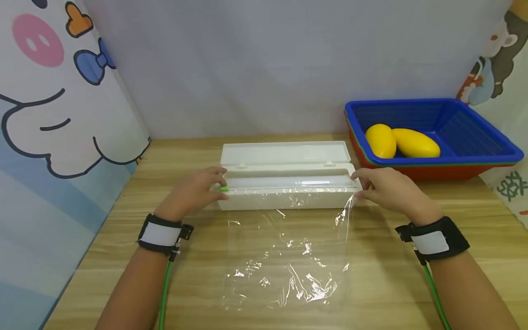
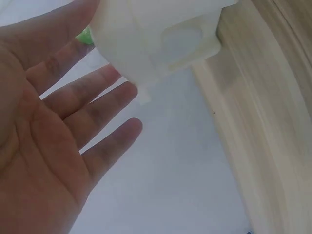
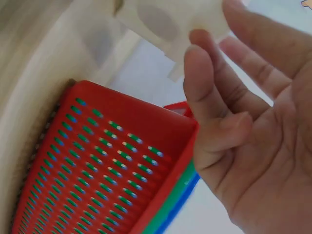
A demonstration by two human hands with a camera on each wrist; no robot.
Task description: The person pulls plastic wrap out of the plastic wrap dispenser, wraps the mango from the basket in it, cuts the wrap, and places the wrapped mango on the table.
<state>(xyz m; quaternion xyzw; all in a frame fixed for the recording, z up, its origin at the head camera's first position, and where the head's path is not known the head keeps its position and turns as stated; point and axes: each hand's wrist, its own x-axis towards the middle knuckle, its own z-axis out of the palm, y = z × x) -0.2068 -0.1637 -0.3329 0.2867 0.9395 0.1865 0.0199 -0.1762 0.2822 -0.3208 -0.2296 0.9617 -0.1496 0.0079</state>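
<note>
A long white cling film dispenser lies crosswise on the wooden table, its lid tipped back. Inside is a film roll. From the front edge a clear sheet of cling film spreads toward me over the tabletop, wrinkled and shiny at its near end. My left hand grips the dispenser's left end between thumb and fingers, beside a small green piece. At the opposite end, my right hand holds the box likewise; its curled fingers show in the right wrist view.
Nested plastic baskets, blue on top with green and red below, stand at the right behind my right hand. Two yellow mango-like fruits lie in them. A pale cloth hangs behind the table; printed cloths flank it.
</note>
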